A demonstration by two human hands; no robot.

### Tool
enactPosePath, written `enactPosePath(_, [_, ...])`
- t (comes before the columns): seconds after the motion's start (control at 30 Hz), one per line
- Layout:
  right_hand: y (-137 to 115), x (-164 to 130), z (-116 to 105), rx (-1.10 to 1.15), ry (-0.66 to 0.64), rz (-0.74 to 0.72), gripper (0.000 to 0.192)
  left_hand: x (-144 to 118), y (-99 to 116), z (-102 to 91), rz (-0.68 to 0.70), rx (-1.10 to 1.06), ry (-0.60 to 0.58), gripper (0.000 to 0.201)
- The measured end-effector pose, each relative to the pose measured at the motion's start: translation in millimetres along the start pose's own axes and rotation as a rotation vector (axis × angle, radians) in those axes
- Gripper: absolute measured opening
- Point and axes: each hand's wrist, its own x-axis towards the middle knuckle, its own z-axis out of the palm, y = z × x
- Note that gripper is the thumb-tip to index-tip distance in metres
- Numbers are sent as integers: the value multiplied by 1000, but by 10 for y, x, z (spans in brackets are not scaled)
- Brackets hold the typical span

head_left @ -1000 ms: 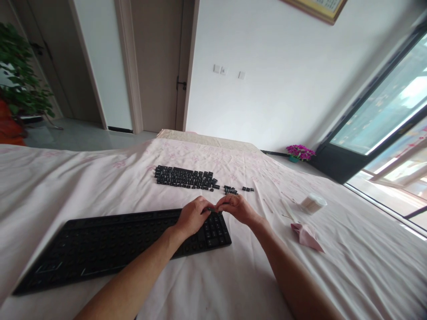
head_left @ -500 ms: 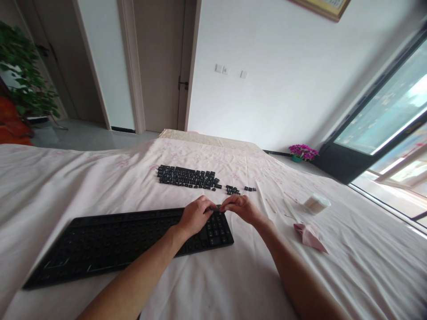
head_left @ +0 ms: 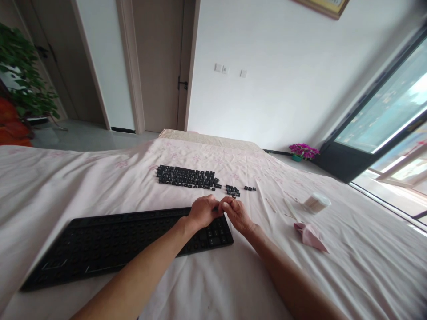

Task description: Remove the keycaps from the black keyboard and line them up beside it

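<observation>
A black keyboard (head_left: 110, 242) lies on the light bedsheet, most of its keycaps off and some still in place at its right end. Over its upper right corner my left hand (head_left: 204, 212) and my right hand (head_left: 236, 214) come together, fingertips touching. Both are closed in a pinch. A small dark bit shows between the fingers, too hidden to name. Just beyond the hands lies a large group of loose black keycaps (head_left: 187, 177), with a smaller cluster of keycaps (head_left: 232, 190) to its right.
To the right are a round tub of cotton swabs (head_left: 317, 203), a few loose swabs (head_left: 271, 205) and a crumpled pink cloth (head_left: 311, 237). The creased bedsheet (head_left: 267, 266) spreads around the keyboard. A flowerpot (head_left: 303, 152) stands beyond the bed.
My right hand has moved slightly left and its fingers have curled in more. My left hand has shifted a little to the right, so the two now meet.
</observation>
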Motion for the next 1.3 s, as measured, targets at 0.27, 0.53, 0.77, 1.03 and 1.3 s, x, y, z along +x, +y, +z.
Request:
enactPosePath(0.27, [25,-60,75,3,91,-53,39,18,-24,67,94,-36,30,22])
enactPosePath(0.53, [-52,-22,78,69,215,-60,40,3,-26,36,50,-268,34,27])
enactPosePath(0.77, [-144,9,-46,-142,184,-134,35,15,-59,68,-47,-481,85,21])
enactPosePath(1.03, [-42,89,-152,-348,134,8,30,30,-102,96,-157,-628,199,48])
enactPosePath(1.3, [140,94,-72,-378,45,32,15,28,-110,119,-145,-673,221,52])
